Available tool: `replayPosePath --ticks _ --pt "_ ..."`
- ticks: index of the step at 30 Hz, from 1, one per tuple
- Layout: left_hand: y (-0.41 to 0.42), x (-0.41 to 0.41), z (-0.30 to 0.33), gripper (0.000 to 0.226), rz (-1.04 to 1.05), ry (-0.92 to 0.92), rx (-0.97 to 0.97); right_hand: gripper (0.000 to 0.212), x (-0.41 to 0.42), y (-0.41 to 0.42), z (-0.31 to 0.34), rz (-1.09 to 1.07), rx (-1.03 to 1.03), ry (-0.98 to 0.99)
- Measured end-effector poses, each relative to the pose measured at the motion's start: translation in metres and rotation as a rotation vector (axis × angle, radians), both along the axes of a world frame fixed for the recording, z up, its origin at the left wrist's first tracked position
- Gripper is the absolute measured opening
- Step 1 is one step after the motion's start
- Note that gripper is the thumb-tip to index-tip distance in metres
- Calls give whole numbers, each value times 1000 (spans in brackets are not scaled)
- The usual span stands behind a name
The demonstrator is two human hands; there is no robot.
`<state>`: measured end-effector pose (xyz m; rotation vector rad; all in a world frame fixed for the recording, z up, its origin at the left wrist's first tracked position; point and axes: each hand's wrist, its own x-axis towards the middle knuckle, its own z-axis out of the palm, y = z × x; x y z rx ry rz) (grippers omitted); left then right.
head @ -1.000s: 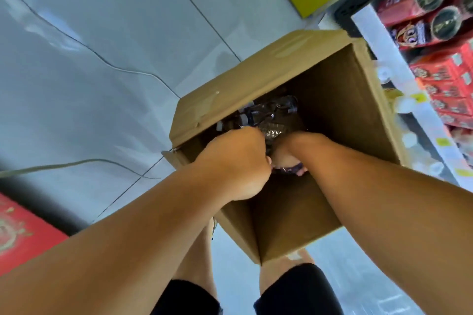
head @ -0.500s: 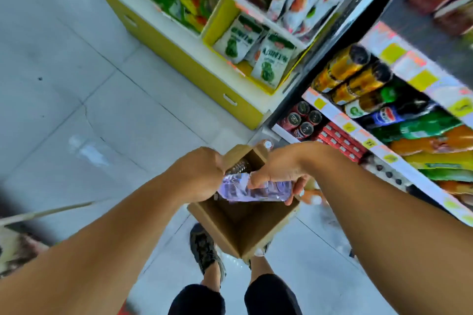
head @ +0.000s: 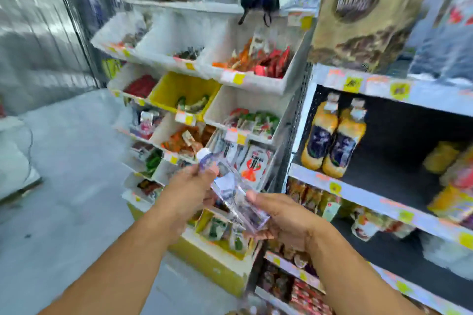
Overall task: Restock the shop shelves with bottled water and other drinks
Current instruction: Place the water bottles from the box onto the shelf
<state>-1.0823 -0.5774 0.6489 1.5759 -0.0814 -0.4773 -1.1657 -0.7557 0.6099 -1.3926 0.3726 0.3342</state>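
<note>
Gripping tilted water bottle (head: 230,186) two-handed

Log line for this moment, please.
phase: carry to shelf | left hand: grips water bottle near cap | right hand: supports base | bottle tilted, unshelved

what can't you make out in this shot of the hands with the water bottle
- Water bottle, head view: motion blur smears the label; unreadable.
- Left hand and right hand: the bottle and palms hide most fingertips.
- Orange drink bottles: label print too blurred.
- Shelf price tags: too small and blurred.
- Drinks at the right edge: cut off by the frame.
</note>
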Motion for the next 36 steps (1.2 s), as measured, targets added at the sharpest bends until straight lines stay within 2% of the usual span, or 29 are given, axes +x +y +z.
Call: replayPosePath --ticks 2,5,7,9,12,15,18,22,24,27,29,32,36 --pt "-15 -4 44 4 9 -98 -107 52 -2 -7 42 7 32 -137" --pt "-35 -10 96 27 -21 -213 -196 66 -6 -20 90 68 89 -319" --pt "-46 -18 126 31 -65 -245 -271 75 -11 -33 113 84 180 -396" --pt "-57 -31 152 25 -184 -268 -345 67 -16 -46 132 125 298 -470" --pt "-78 -53 178 36 -440 -337 -361 59 -22 -66 152 250 519 -516" --pt "-107 -67 197 41 -461 -394 -385 63 -26 -84 171 285 561 -578" --pt "-139 -66 209 45 -257 -493 -313 60 -28 -105 191 72 451 -602" --pt "-179 -69 222 57 33 -645 -171 55 -26 -129 216 -90 97 -698" --pt "-195 -76 230 58 111 -731 -64 53 -29 -140 224 -212 20 -774" --pt "-218 -79 238 60 129 -826 19 38 -36 -159 231 -352 12 -849" --pt "-234 -81 241 64 129 -872 44 36 -39 -176 231 -400 -7 -854" --pt "-256 -88 246 71 110 -943 83 39 -51 -198 237 -463 -6 -858" --pt "-284 -108 248 62 72 -985 -14 57 -79 -222 254 -504 -59 -893"
